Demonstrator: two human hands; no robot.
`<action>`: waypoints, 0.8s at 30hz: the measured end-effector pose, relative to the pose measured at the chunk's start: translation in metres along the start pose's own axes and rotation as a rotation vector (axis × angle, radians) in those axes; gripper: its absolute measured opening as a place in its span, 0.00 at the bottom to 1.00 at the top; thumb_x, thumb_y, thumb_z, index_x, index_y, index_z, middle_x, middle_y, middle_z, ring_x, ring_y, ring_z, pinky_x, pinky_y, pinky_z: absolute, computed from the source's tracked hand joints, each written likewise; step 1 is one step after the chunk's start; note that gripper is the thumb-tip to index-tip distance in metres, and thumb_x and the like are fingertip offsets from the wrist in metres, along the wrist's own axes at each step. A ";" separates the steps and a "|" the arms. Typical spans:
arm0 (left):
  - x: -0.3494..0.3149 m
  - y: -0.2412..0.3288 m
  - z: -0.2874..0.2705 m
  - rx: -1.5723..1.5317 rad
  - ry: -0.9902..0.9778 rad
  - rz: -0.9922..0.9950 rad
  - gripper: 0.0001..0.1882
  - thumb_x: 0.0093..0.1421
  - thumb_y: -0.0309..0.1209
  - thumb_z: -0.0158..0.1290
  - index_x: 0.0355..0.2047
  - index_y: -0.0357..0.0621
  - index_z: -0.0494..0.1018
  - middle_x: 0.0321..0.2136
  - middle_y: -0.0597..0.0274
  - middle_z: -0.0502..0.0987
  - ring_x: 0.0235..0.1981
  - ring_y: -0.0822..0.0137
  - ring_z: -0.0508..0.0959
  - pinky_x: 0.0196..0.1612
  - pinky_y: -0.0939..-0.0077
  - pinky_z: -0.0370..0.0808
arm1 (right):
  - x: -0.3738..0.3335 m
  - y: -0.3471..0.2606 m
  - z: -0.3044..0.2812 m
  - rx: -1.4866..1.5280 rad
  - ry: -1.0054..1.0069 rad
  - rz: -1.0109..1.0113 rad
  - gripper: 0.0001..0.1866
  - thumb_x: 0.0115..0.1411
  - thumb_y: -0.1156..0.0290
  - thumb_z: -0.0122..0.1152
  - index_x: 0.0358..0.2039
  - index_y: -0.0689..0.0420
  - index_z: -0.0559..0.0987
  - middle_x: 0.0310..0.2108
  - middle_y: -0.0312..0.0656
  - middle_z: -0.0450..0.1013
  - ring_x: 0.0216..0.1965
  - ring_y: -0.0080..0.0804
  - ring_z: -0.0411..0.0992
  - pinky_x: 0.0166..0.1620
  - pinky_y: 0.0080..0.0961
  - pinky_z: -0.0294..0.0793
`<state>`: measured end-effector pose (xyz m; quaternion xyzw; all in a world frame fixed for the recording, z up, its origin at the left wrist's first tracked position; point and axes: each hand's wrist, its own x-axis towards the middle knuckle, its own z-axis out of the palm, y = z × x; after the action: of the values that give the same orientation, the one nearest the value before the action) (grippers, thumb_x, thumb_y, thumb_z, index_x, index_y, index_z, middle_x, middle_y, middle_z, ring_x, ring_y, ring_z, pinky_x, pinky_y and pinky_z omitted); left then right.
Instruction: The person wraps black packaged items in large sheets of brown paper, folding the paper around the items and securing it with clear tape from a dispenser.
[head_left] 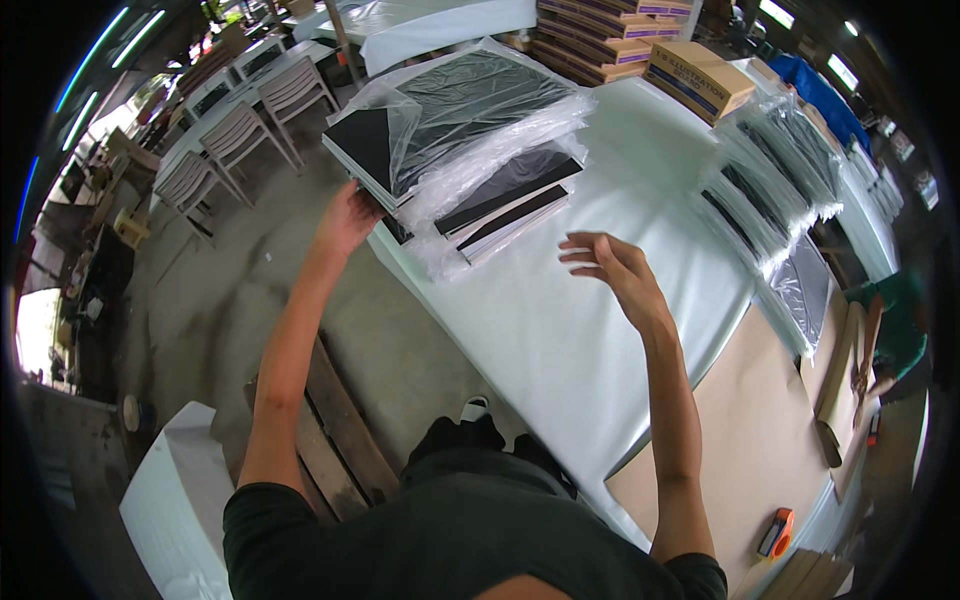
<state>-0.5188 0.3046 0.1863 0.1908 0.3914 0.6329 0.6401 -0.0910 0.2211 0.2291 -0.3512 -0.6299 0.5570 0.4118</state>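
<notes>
A stack of black boards (487, 88) in clear plastic wrap (440, 190) lies at the far left end of the white-covered table (520, 330). Bare black board shows at its left corner, outside the wrap. There, my left hand (349, 222) is closed at the stack's edge, with its fingertips partly hidden. Over the tabletop, right of the stack, my right hand (622, 275) is raised and holds nothing. Its fingers are apart and slightly bent, pointing left toward the wrapped boards.
More plastic-wrapped boards (775, 165) stand at the right, near a cardboard box (699, 80) and stacked flat cartons (600, 40). Brown paper (735, 420) carries an orange tape dispenser (776, 534). A co-worker's green sleeve (900, 320) shows at far right. A wooden bench (335, 440) stands beside me.
</notes>
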 end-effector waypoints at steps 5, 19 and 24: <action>-0.019 -0.012 -0.005 -0.010 -0.057 0.006 0.21 0.67 0.39 0.44 0.52 0.36 0.66 0.50 0.53 0.72 0.52 0.54 0.71 0.58 0.55 0.67 | 0.075 0.005 0.041 0.144 0.085 0.152 0.42 0.65 0.41 0.44 0.53 0.77 0.65 0.48 0.58 0.71 0.49 0.43 0.73 0.54 0.35 0.73; -0.063 -0.007 0.024 -0.098 -0.385 -0.167 0.16 0.64 0.36 0.45 0.50 0.44 0.66 0.50 0.68 0.69 0.55 0.59 0.66 0.59 0.63 0.59 | 0.175 -0.002 0.071 0.694 0.167 0.449 0.38 0.60 0.42 0.54 0.57 0.62 0.65 0.53 0.48 0.69 0.49 0.40 0.72 0.55 0.39 0.72; -0.074 -0.012 0.055 -0.052 -0.353 -0.132 0.21 0.67 0.37 0.41 0.58 0.43 0.61 0.59 0.65 0.64 0.60 0.54 0.64 0.62 0.58 0.58 | 0.199 -0.015 0.081 0.632 0.371 0.240 0.25 0.57 0.57 0.65 0.48 0.60 0.73 0.44 0.42 0.74 0.45 0.34 0.74 0.51 0.32 0.74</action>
<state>-0.4620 0.2455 0.2307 0.2561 0.2683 0.5563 0.7437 -0.2467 0.3647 0.2657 -0.3731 -0.2963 0.6950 0.5385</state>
